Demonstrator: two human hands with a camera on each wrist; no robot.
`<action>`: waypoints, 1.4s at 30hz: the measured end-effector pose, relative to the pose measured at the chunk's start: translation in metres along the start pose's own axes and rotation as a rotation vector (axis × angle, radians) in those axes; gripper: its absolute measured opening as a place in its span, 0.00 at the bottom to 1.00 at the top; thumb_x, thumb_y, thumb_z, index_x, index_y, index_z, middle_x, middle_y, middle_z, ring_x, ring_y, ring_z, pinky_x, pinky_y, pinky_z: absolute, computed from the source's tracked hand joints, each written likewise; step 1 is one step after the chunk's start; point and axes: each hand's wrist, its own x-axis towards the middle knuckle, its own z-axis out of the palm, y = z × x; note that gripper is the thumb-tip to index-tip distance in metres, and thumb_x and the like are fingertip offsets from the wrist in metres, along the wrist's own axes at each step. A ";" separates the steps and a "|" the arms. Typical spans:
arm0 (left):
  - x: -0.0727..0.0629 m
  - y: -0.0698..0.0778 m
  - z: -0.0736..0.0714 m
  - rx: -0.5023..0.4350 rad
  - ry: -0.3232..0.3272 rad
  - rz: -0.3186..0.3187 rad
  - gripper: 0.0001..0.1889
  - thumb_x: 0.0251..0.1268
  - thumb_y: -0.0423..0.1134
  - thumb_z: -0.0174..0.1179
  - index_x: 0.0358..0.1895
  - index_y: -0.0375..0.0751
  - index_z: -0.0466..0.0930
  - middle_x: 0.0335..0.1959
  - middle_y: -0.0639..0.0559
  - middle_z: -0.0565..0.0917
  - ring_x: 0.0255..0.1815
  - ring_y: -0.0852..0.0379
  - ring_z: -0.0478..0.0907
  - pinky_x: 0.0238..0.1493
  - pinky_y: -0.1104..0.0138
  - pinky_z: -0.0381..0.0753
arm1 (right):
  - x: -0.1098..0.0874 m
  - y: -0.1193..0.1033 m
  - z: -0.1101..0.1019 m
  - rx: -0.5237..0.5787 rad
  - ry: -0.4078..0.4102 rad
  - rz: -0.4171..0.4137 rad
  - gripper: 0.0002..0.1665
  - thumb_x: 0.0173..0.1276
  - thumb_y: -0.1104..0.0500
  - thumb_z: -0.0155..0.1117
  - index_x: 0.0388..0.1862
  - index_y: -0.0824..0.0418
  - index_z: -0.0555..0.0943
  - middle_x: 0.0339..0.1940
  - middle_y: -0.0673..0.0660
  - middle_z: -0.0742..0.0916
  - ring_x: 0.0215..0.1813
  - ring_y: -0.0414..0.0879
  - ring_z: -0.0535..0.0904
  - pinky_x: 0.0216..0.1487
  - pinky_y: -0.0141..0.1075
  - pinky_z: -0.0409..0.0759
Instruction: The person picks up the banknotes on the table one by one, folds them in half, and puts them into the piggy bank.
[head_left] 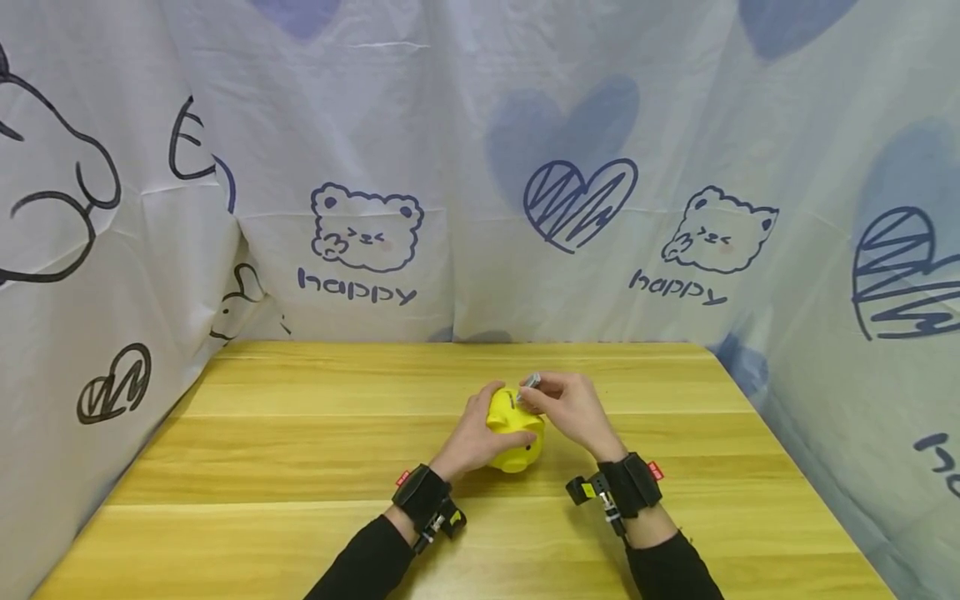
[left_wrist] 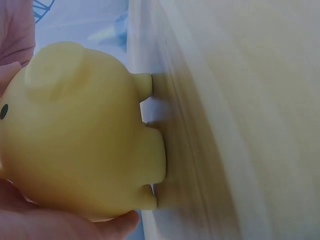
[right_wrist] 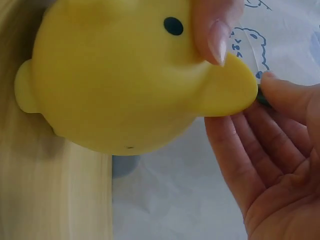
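A yellow piggy bank (head_left: pixel 504 417) stands on its short legs on the table, its slot (head_left: pixel 512 401) facing up. My left hand (head_left: pixel 471 437) grips it from the left, thumb across the near side and fingers round the far side. At the slot's right, my right hand (head_left: pixel 576 412) pinches a small grey folded strip (head_left: pixel 532 381), perhaps a banknote, between thumb and fingers. Only a dark green bit of the strip (right_wrist: pixel 264 97) shows in the right wrist view, beside the pig's ear (right_wrist: pixel 232 90). The left wrist view shows the pig's body (left_wrist: pixel 95 145) close up, with its legs on the wood.
The wooden table (head_left: pixel 315 458) spreads around both hands. White cloth (head_left: pixel 465 250) printed with bears and hearts hangs behind it and on both sides. Each wrist wears a black strap with a camera, such as the left strap (head_left: pixel 422 497).
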 end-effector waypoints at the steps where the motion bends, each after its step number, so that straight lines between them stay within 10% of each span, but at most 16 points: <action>1: 0.000 0.000 0.000 -0.012 -0.002 0.000 0.53 0.50 0.58 0.73 0.77 0.52 0.51 0.70 0.40 0.62 0.52 0.49 0.72 0.50 0.58 0.77 | 0.001 -0.001 0.001 -0.021 0.002 -0.002 0.10 0.70 0.56 0.65 0.41 0.62 0.86 0.40 0.57 0.89 0.40 0.46 0.88 0.39 0.33 0.85; 42: 0.003 -0.003 0.003 -0.073 -0.002 0.016 0.50 0.50 0.53 0.74 0.75 0.51 0.53 0.65 0.39 0.63 0.48 0.49 0.72 0.42 0.63 0.77 | 0.009 -0.003 0.016 -0.363 0.053 -0.171 0.05 0.68 0.57 0.66 0.38 0.56 0.87 0.34 0.51 0.90 0.34 0.41 0.85 0.35 0.31 0.83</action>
